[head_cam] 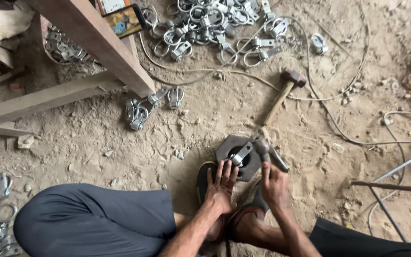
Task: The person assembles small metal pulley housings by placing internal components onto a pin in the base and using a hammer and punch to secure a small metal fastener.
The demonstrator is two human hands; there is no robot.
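A dark hexagonal steel block [228, 143] with a round hole lies on the dirt floor in front of my feet. A shiny metal pipe clamp [240, 154] rests across the hole. My left hand [221, 186] has its fingers spread, fingertips touching the clamp's near end. My right hand [275, 183] is closed around the handle of a small hammer [264, 146], whose head is just above the clamp. My sandalled feet [249, 208] sit right under both hands.
A pile of several finished metal clamps [212, 24] lies at the top. More clamps [141, 110] sit beside a wooden bench frame [96, 38]. A larger wooden-handled hammer [284, 93], cables [357, 140], metal rods [396, 187] and a phone [123, 20] are around.
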